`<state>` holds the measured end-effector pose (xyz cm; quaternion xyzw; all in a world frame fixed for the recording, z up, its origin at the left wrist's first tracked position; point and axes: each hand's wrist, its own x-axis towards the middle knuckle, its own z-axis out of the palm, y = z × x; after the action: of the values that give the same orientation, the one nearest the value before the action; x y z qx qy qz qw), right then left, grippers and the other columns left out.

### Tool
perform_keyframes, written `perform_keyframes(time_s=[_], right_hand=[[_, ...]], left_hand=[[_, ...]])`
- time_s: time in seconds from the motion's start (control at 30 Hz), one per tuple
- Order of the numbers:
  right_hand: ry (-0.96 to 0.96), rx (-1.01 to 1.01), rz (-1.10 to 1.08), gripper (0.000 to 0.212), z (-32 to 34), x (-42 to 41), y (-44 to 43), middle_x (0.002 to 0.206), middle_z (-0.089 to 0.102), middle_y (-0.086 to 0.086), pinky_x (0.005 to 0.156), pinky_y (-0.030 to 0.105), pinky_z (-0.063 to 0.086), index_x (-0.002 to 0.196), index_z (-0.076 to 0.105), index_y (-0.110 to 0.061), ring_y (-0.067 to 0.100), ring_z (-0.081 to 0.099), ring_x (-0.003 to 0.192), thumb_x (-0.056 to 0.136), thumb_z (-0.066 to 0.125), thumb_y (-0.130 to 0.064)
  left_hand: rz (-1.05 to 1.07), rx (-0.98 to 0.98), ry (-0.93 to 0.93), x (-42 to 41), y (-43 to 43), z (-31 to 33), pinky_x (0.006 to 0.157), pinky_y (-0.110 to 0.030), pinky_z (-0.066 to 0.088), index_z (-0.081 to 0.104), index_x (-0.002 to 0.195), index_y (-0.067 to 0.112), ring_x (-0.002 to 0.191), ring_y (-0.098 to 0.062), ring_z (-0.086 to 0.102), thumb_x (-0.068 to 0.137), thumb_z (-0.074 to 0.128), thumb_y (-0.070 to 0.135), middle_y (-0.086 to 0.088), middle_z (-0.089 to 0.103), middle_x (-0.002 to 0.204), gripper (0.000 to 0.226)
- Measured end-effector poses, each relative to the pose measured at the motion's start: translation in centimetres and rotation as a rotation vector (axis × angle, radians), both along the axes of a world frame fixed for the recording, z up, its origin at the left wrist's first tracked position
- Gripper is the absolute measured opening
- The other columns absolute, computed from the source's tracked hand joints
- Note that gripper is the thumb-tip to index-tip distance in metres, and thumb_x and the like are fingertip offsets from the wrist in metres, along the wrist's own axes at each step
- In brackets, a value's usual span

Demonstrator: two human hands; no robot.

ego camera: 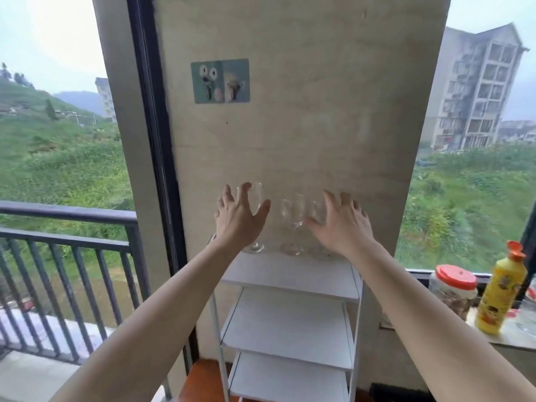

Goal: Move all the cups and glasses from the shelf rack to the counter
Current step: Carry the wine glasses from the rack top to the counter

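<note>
Three clear stemmed glasses stand in a row on the top shelf of a white shelf rack [290, 274] against the wall. My left hand [236, 220] is spread open in front of the left glass [256, 198], its fingers not closed round it. The middle glass [293, 219] stands free between my hands. My right hand [342, 224] is spread open in front of the right glass [317, 213], which it partly hides. Whether either hand touches its glass cannot be told.
The rack's lower shelves [287, 323] carry nothing visible. At the right, a counter ledge [510, 340] holds a yellow bottle [499, 297], a red-lidded jar [454, 291] and something clear at the frame edge. A dark balcony railing [66, 230] and sliding-door frame stand at the left.
</note>
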<state>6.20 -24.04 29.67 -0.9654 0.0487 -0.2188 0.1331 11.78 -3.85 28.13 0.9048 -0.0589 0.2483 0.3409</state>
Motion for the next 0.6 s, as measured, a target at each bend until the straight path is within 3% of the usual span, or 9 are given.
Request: perform_keyframes(time_s=[0.1,0.17,0.27,0.37,0.5,0.6], right_hand=[[0.027,0.037,0.016,0.059,-0.6,0.2,0.1,0.132,0.057,0.013,0.095,0.042,0.04,0.136,0.047,-0.022,0.037,0.056,0.121,0.093,0.053,-0.062],[0.0,0.073,0.03,0.046,-0.9,0.2,0.0,0.122,0.059,0.01,0.089,0.039,0.038,0.121,0.05,-0.02,0.036,0.06,0.11,0.094,0.055,-0.058],[-0.041,0.101,0.045,0.036,-1.0,0.3,0.0,0.115,0.059,0.009,0.082,0.037,0.033,0.111,0.049,-0.017,0.035,0.061,0.099,0.097,0.056,-0.05],[-0.039,0.165,0.077,0.037,-1.0,0.3,-0.1,0.118,0.056,0.011,0.08,0.037,0.036,0.116,0.048,-0.016,0.038,0.06,0.098,0.097,0.058,-0.046],[-0.137,0.357,0.207,0.053,-0.8,-0.3,-0.4,0.128,0.047,0.01,0.083,0.034,0.036,0.134,0.037,-0.022,0.036,0.056,0.107,0.094,0.065,-0.043],[-0.297,0.458,0.286,0.082,-0.3,-1.2,-0.1,0.14,0.042,0.007,0.093,0.029,0.033,0.152,0.025,-0.022,0.016,0.048,0.118,0.088,0.072,-0.04]], left_hand=[[-0.041,-0.109,-0.079,0.1,0.0,-0.5,0.104,-0.046,0.034,0.042,0.128,0.019,0.126,-0.035,0.041,0.092,0.058,0.054,-0.011,0.044,0.138,0.052],[-0.049,-0.168,-0.119,0.1,-0.2,-0.7,0.096,-0.041,0.037,0.042,0.121,0.014,0.116,-0.032,0.046,0.092,0.06,0.051,-0.004,0.046,0.121,0.05],[-0.073,-0.203,-0.164,0.0,-0.4,-1.0,0.081,-0.038,0.037,0.039,0.118,0.009,0.105,-0.034,0.051,0.096,0.057,0.046,-0.001,0.041,0.113,0.046],[-0.116,-0.269,-0.191,-0.4,-0.5,-1.1,0.081,-0.04,0.042,0.037,0.12,0.008,0.108,-0.035,0.055,0.097,0.058,0.04,-0.003,0.041,0.117,0.045],[-0.174,-0.425,-0.272,-1.6,0.0,-0.4,0.088,-0.038,0.047,0.025,0.14,0.018,0.114,-0.024,0.056,0.094,0.063,0.042,-0.011,0.044,0.13,0.065],[-0.199,-0.506,-0.4,-3.0,0.6,0.6,0.078,-0.034,0.055,0.021,0.143,0.017,0.109,-0.024,0.057,0.092,0.068,0.037,-0.014,0.044,0.125,0.072]])
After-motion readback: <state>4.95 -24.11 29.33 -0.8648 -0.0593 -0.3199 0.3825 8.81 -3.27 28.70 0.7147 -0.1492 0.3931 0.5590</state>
